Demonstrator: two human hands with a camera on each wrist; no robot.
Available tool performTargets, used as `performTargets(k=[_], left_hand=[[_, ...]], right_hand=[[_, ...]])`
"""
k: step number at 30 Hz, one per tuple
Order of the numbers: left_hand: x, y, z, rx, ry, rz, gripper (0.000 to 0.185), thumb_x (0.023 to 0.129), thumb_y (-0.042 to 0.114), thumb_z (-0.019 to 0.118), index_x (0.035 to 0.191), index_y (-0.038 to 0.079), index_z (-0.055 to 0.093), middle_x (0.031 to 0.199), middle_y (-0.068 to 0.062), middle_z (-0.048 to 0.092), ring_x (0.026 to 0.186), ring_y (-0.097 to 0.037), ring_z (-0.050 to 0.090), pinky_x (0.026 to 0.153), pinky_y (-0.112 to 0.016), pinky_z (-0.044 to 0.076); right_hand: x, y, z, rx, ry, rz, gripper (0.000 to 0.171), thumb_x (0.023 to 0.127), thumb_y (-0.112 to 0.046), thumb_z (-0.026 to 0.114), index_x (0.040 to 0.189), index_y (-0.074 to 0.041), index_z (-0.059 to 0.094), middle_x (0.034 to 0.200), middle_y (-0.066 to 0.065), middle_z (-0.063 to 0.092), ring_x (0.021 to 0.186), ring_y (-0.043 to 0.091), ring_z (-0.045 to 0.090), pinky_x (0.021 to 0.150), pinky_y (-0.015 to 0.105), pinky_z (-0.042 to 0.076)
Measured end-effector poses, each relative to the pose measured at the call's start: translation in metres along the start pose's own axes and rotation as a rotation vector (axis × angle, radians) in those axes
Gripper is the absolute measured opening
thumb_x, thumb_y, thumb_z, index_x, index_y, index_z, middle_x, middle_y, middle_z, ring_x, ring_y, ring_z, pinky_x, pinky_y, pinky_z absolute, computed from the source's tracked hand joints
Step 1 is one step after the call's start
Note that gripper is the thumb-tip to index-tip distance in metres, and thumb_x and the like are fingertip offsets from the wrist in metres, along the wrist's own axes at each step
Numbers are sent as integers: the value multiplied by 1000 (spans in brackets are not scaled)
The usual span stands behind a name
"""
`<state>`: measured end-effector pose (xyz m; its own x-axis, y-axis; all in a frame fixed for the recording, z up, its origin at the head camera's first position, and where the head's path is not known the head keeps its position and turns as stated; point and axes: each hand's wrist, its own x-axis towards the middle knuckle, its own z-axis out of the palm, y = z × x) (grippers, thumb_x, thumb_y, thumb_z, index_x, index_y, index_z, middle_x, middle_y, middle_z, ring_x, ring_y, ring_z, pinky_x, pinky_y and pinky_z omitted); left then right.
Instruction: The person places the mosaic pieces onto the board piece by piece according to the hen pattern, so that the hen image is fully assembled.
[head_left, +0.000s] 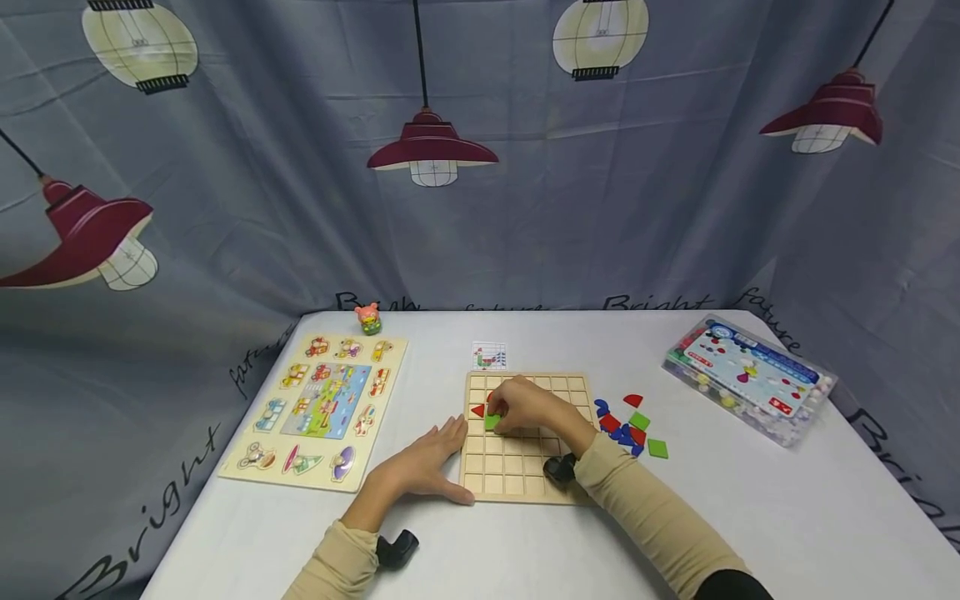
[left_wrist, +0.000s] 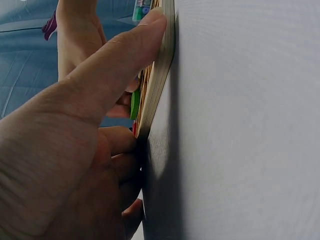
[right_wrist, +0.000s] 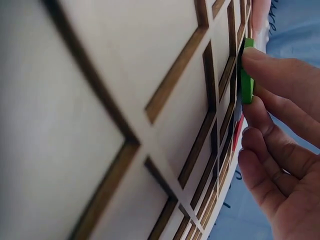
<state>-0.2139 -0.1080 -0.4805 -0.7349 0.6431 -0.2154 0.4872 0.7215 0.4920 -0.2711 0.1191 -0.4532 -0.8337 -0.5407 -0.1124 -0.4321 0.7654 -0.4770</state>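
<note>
A wooden grid board [head_left: 512, 464] lies on the white table, with shallow square cells. Over its left part my right hand [head_left: 531, 407] pinches a green square tile [head_left: 492, 422] between thumb and fingers. The right wrist view shows the green tile [right_wrist: 248, 75] tilted at the board's surface; whether it sits in a cell I cannot tell. Beside it lies a red triangle [head_left: 477, 411], and another red piece is partly hidden behind the hand. My left hand [head_left: 424, 460] rests at the board's left edge, fingers extended and thumb touching the near corner.
Loose blue, red and green pieces [head_left: 637, 435] lie right of the board. Behind it is a small pattern card [head_left: 490, 356]. A picture puzzle board [head_left: 360, 454] lies left, with a small toy figure [head_left: 368, 318] behind. A clear plastic box [head_left: 750, 375] stands at right.
</note>
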Motion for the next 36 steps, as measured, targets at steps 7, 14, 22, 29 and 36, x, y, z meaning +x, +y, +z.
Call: performTargets(k=[7, 14, 22, 29, 36], left_hand=[[-1, 0, 0, -20, -13, -10, 118, 71, 58, 79, 155, 1, 17, 164, -12, 14, 153, -26, 11, 126, -45, 14], [-2, 0, 3, -16, -18, -21, 119, 70, 59, 79, 155, 2, 18, 163, -12, 16, 153, -26, 13, 126, -46, 14], [0, 0, 1, -8, -9, -16, 119, 70, 59, 78, 155, 2, 17, 164, -12, 15, 153, -26, 12, 126, -46, 14], [-1, 2, 0, -18, -11, -16, 119, 71, 58, 79, 155, 1, 16, 164, -14, 14, 153, -28, 12, 126, -47, 13], [-1, 1, 1, -5, -13, -11, 119, 71, 59, 78, 155, 1, 16, 164, -14, 13, 153, -28, 11, 126, -46, 13]], right_hand=[[-1, -1, 3, 10, -20, 30, 22, 71, -13, 86, 90, -11, 76, 80, -5, 70, 73, 6, 58, 68, 23, 53], [-4, -1, 8, 5, -13, 25, 24, 69, -15, 88, 89, -10, 76, 80, -5, 69, 72, 5, 57, 67, 22, 52], [-1, -2, 6, -32, -19, 24, 21, 71, -17, 87, 87, -11, 75, 79, -6, 69, 71, 5, 58, 67, 21, 53], [-3, -4, 2, -38, -24, 31, 24, 71, -19, 87, 91, -11, 75, 82, -5, 70, 74, 5, 59, 70, 23, 53], [-17, -5, -7, -35, 26, 26, 24, 73, -17, 86, 93, -10, 76, 87, -4, 71, 78, 7, 58, 75, 26, 53]])
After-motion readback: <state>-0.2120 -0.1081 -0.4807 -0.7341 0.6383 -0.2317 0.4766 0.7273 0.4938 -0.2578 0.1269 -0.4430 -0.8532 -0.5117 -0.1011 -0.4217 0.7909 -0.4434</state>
